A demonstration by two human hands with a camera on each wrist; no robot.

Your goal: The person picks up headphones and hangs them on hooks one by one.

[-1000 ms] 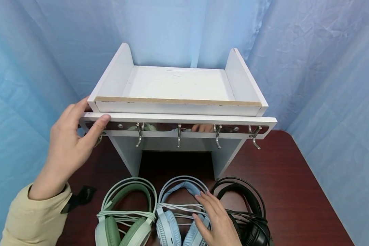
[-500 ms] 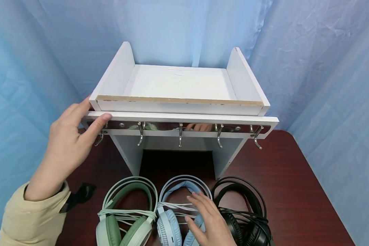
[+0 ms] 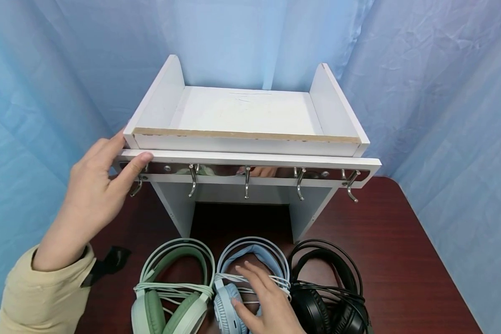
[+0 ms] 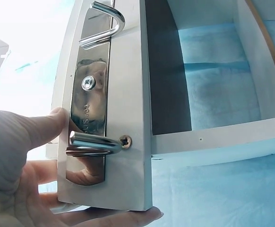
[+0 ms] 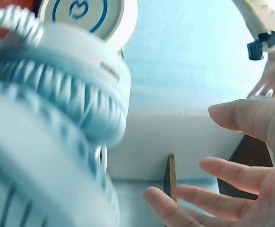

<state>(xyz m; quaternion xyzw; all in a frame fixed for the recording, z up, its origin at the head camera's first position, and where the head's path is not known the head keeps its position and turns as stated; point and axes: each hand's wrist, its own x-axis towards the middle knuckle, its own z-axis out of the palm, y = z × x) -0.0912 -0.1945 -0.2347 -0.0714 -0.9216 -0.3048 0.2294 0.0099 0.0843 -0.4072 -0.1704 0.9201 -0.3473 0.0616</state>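
Observation:
My left hand (image 3: 93,190) holds the left end of the white shelf rack's (image 3: 250,144) front board. In the left wrist view its thumb presses the front beside the metal hook strip (image 4: 91,97), and its fingers wrap round the board's end. Light blue headphones (image 3: 228,308) lie in front of the rack with their white cable wound across the headband. Over their right ear cup hovers my right hand (image 3: 269,301), fingers spread and holding nothing. The right wrist view shows a pleated blue ear cup (image 5: 62,80) left of those fingers; my hand hides the other cup in the head view.
Green headphones (image 3: 152,313) lie to the left and black headphones (image 3: 313,311) to the right, both with bundled cables. Several curved metal hooks (image 3: 247,183) stick out from the rack's front. Blue curtains (image 3: 451,93) hang behind the dark red table (image 3: 405,260).
My right hand has moved left over the blue headphones, uncovering more of the black pair's left ear cup. My left hand keeps its hold on the rack.

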